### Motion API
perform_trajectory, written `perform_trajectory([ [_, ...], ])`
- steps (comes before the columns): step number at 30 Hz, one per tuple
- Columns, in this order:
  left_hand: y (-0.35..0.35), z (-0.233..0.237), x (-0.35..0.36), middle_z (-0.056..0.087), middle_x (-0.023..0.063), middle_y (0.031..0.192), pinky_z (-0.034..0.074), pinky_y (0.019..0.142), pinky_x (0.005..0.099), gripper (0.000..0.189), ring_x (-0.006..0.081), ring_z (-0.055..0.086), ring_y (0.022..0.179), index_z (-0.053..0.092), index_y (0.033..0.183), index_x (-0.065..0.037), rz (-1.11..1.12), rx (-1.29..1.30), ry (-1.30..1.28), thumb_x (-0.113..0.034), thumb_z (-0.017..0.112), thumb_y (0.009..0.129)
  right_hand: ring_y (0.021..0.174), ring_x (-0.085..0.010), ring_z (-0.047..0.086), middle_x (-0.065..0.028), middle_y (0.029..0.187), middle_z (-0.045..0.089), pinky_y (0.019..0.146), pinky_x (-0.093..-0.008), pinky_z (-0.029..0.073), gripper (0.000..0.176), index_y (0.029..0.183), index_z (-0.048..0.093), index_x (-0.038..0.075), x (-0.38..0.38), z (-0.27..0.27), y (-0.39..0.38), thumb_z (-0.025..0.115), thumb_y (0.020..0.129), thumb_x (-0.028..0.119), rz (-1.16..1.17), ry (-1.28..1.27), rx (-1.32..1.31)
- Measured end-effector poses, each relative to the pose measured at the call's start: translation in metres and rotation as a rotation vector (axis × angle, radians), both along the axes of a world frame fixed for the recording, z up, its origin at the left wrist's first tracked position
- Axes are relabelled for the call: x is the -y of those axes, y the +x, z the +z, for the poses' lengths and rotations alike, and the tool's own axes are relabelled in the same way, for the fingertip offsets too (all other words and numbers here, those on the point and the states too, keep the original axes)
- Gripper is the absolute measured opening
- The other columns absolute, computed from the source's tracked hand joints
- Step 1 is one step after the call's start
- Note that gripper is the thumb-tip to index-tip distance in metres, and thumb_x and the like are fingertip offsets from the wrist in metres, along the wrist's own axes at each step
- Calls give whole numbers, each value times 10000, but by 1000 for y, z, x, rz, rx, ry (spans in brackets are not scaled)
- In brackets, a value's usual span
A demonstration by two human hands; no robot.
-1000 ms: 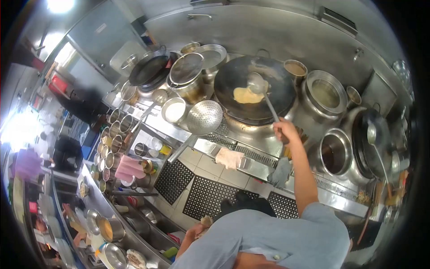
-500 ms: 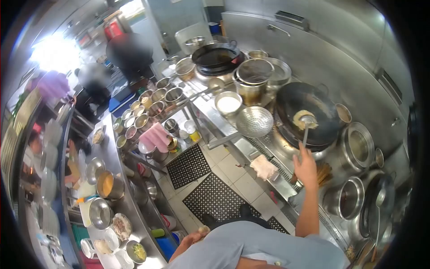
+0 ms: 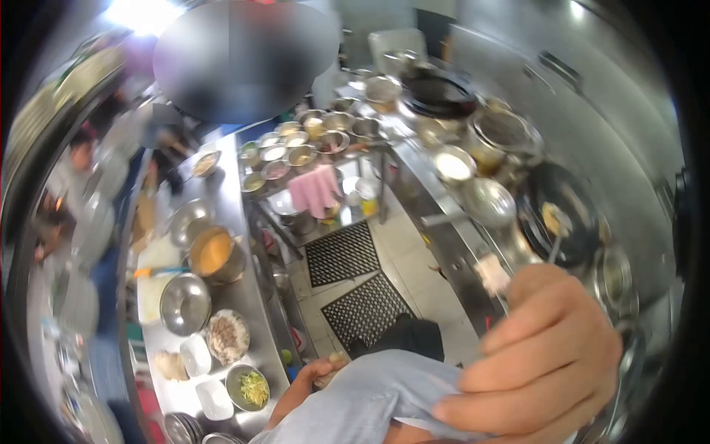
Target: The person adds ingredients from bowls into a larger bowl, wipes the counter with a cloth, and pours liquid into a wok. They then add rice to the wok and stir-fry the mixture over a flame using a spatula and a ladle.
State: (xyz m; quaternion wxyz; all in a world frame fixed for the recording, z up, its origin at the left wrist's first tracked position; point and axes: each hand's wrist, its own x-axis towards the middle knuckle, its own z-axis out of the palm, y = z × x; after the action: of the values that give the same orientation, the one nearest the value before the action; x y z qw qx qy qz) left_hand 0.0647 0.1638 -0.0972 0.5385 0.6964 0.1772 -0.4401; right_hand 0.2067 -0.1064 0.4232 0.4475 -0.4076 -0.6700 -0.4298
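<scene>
Swinging left, the view now shows the right hand (image 3: 547, 355) looming close, fingers curled together, seemingly round the ladle (image 3: 556, 235), whose bowl rests on the egg (image 3: 551, 217) in the wok (image 3: 584, 200). Left hand (image 3: 322, 372) hangs low by the shirt; its grip is unclear.

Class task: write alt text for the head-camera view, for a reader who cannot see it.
A person's curled right hand fills the foreground, gripping a long-handled metal ladle that reaches into a round black wok holding yellow food. On the left, a steel counter carries metal bowls, and black perforated mats cover the tiled floor.
</scene>
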Motion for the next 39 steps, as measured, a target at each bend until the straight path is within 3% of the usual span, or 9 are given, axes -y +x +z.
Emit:
perform_trajectory([
  [1,5,9,-2,633,61,1122,464,850,348,517,202,599,972,585,1203,-75,-123,39,132,-448,619,845,487,-87,464,-10,646,569,408,-217,268,123,793,735,75,-8,5,-4,682,694,126,16,-46,-51],
  [3,-6,-3,-8,634,60,1118,464,848,347,520,201,599,969,586,1200,-72,-61,58,120,-449,622,843,478,-86,460,-4,642,568,397,-221,254,113,770,738,79,-26,12,-6,679,682,117,64,-138,-90],
  [7,-18,-26,-24,635,60,1111,465,844,345,526,200,600,961,588,1194,-65,164,74,39,-451,627,838,572,-128,551,-53,762,617,447,-267,378,241,949,685,43,-75,36,29,603,752,156,159,-606,159],
  [17,10,-31,-89,637,59,1093,468,833,341,541,198,603,942,593,1180,-48,119,-34,135,-456,639,827,645,-155,585,-82,848,629,520,-295,427,262,983,676,42,-339,31,175,607,767,172,-260,-1069,-79],
  [25,12,-62,-97,640,58,1078,470,824,338,554,196,605,927,597,1169,-35,92,-81,104,-460,649,817,704,-176,612,-104,916,639,579,-318,465,279,1011,669,41,-382,21,215,610,779,185,-288,-1050,-274],
  [32,-15,-107,-71,641,57,1065,471,817,335,565,195,606,914,601,1159,-23,155,-157,109,-464,658,809,755,-195,636,-124,976,648,630,-339,499,295,1035,664,40,-315,-6,266,613,790,196,-229,-854,-646],
  [35,-17,-126,-66,638,57,1031,474,810,320,588,199,604,901,606,1169,-77,218,-122,-57,-489,701,760,777,-203,646,-133,1002,652,652,-347,514,302,1045,661,40,-245,-69,303,614,794,201,-220,-841,-1010],
  [36,-9,-99,-64,636,62,1027,474,815,321,597,201,601,910,606,1171,-88,204,-140,-124,-496,709,748,784,-205,650,-135,1011,653,659,-350,519,304,1049,660,40,-217,-105,311,615,796,203,-213,-866,-1172],
  [39,-7,-57,-55,632,71,1023,473,827,327,614,206,594,930,603,1180,-113,132,-224,-330,-506,725,725,806,-213,660,-144,1036,657,681,-359,533,311,1059,658,40,-111,-284,287,616,800,207,-243,-1169,-1729],
])
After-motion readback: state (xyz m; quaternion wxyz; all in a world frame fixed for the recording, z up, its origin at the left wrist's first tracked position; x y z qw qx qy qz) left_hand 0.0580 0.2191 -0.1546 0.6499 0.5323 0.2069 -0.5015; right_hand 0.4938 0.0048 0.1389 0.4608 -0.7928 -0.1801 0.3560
